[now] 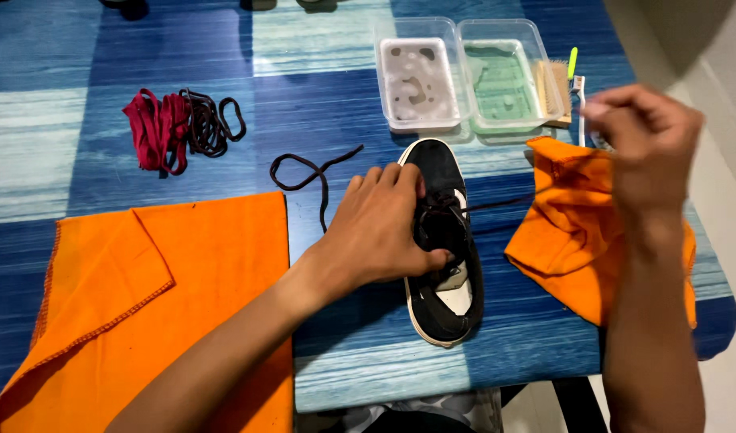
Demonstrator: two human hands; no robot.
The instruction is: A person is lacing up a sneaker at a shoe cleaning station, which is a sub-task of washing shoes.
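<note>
Near left cloth: a large orange cloth (143,305), soft woven fabric with stitched hems, lay flat with one corner folded over, on the blue and white striped table (344,104).
Shoe: the black sneaker (444,256) with its white sole rim lay at the middle of the table, toe pointing far, heel near.
My left hand: my left hand (380,232) pressed down on the shoe, fingers together over the lacing and thumb hooked at the collar, so the shoe was pinned.
Handling of shoe: I judged it light, its upper soft and its sole stiff; the best hold looked to be across the throat.
Lace: a thin black lace (496,204) ran taut from the eyelets to the right.
My right hand: my right hand (648,140), raised at the right, had fingertips pinched on the lace end.
Handling of lace: limp and slippery, I judged; best gripped near its tip.
Right cloth: a crumpled orange cloth (572,232).
Loose lace: a black lace (312,172) lay curled left of the toe.
Far left: a bundle of red and dark laces (179,124).
Far: two clear plastic tubs (460,76), one with foamy water, one greenish; a wooden brush (554,88) beside them.
</note>
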